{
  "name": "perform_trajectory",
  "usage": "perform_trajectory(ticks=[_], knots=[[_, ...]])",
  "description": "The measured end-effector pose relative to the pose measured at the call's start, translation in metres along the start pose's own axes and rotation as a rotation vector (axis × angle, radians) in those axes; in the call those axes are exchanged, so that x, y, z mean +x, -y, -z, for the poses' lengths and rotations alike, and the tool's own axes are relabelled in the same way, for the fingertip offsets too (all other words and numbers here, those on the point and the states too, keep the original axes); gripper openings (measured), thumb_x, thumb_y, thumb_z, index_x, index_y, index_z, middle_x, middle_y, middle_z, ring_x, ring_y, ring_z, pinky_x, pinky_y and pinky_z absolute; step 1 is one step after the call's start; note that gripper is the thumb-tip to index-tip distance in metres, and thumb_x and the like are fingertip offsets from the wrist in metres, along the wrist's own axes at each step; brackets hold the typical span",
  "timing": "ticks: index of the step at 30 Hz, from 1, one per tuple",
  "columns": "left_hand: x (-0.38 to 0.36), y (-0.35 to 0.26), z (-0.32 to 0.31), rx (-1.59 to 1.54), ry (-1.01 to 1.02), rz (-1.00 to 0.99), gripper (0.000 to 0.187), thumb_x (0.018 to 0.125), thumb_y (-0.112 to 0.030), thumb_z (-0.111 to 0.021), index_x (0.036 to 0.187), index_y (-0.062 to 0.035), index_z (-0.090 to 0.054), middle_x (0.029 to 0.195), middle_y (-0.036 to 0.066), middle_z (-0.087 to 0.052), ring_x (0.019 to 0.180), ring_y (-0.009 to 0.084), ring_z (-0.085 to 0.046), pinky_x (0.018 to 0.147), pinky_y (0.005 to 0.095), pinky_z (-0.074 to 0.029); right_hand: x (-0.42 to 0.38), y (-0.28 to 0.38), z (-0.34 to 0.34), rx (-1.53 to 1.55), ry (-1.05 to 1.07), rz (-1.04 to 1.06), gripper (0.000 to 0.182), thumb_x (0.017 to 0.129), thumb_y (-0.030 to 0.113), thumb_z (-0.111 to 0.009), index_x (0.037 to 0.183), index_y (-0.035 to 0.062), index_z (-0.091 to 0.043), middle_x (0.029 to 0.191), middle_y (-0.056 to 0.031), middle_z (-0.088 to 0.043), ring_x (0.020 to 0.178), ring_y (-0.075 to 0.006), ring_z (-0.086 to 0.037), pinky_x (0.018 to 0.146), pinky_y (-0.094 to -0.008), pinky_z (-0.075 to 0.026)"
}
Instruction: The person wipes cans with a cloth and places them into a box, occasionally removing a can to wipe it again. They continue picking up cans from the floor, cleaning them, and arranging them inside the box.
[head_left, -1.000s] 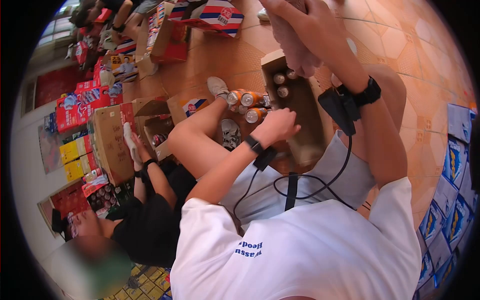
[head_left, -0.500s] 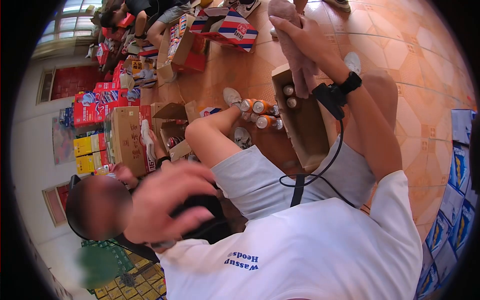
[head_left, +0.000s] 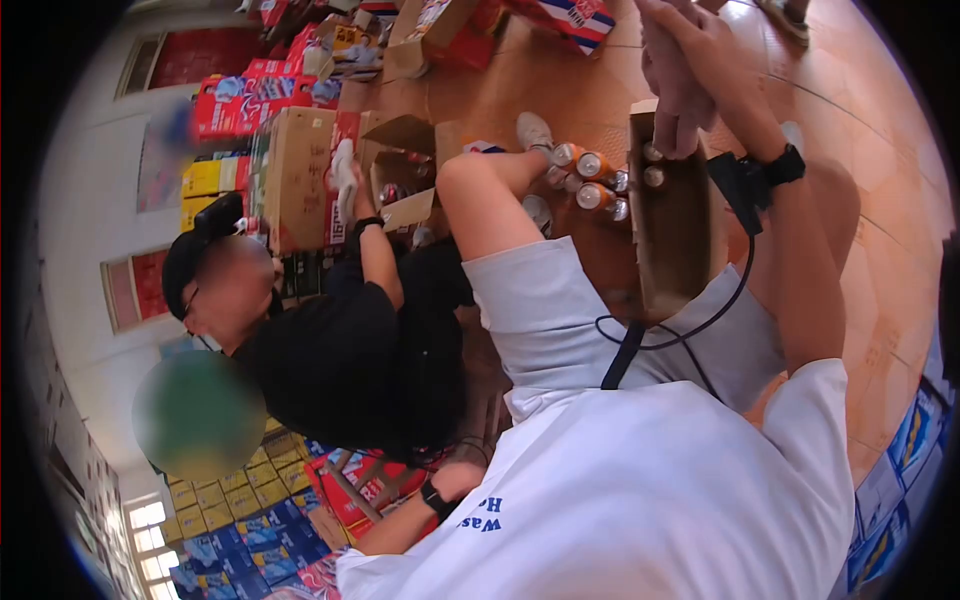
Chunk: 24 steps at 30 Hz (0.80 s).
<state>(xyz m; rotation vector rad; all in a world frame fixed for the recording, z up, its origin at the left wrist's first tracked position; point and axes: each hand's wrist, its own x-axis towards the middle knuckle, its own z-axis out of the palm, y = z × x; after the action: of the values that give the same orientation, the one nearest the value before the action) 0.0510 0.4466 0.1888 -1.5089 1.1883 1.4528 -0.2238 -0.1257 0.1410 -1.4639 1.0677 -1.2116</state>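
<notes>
My right hand [head_left: 690, 35], with a black band on its wrist, grips a greyish-pink glove-like cloth [head_left: 675, 95] at the top right. The cloth hangs over the far end of an open cardboard box [head_left: 675, 240] between my legs. Two can tops [head_left: 653, 177] show inside that box. Several orange-and-silver cans [head_left: 592, 165] stand on the floor just left of it. My left hand [head_left: 460, 480] is low at my left side, beside my shirt; its fingers are too unclear to read.
A person in black [head_left: 340, 370] sits close on my left, a white-gloved hand [head_left: 345, 180] by a large carton [head_left: 300, 180]. An open carton [head_left: 400, 165] is beyond my left knee. Stacked blue cases [head_left: 910, 440] stand at the right edge. A cable [head_left: 740, 300] loops over my lap.
The view has shifted, so the box and cans appear farther right. My left hand, raised and blurred before with fingers spread, has dropped to my side. The cloth stays in my right hand.
</notes>
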Motion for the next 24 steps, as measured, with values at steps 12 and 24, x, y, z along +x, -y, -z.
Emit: perform_trajectory(ticks=[12,24], knots=[[-0.204,-0.211,0.354,0.527,-0.192,-0.284,0.026,0.095,-0.027,-0.064,0.094,-0.0047,-0.077,0.081,0.015,-0.073,0.074,0.0310,-0.070,0.068,0.0411,-0.054,0.006,-0.009,0.011,0.159,-0.127,0.005,0.049,0.094,0.040,-0.069,0.114,-0.0053,-0.069,0.105,-0.0141,-0.073,0.098,-0.0207,-0.070,0.086,-0.0338,-0.053],[0.428,-0.241,0.456,0.504,-0.718,-0.654,0.046,0.084,-0.042,-0.067,0.112,-0.0066,-0.074,0.116,0.021,-0.072,0.110,0.0400,-0.068,0.094,0.0466,-0.055,-0.006,0.001,0.060,0.072,-0.346,0.034,0.055,0.093,0.045,-0.067,0.100,-0.0095,-0.070,0.088,-0.0232,-0.073,0.083,-0.0317,-0.073,0.078,-0.0402,-0.056]])
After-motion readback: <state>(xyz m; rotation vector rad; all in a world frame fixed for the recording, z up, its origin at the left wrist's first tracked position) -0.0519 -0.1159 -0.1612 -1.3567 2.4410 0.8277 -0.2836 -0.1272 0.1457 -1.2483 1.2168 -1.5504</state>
